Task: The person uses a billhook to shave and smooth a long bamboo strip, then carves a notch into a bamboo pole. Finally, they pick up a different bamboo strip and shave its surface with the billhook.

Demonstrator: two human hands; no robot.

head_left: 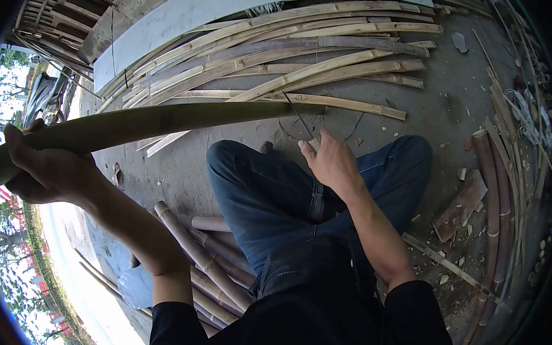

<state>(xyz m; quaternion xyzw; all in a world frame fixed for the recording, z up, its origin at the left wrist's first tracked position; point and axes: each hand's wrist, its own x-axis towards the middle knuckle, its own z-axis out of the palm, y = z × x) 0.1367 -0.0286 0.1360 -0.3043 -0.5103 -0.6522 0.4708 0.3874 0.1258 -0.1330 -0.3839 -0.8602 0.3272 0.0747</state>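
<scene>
- Bamboo pole [159, 120] is slanting above the floor [181, 179], looking unsplit.
- Your left hand [52, 168] is clamping its grip around it.
- Your right hand [335, 160] is gripping a thin knife [304, 125] near its far end.
- Cut strips [390, 67] are lying beyond.

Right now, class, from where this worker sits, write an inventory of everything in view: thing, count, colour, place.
green bamboo length: one, green, raised at left
split strips: many, mostly pale tan, ahead
long board: one, pale grey, beyond the strips
round poles: several, brownish, lower left
dark poles: at least two, reddish brown, right
flat piece: one, brown, right
chips: many, pale, right
floor: one, grey, underneath
trees: uncountable, green, far left
thin tool: one, dark, in right hand
left hand: one, bare, around green bamboo length
right hand: one, bare, centre
legs: two, blue trousers, bent, centre
</scene>
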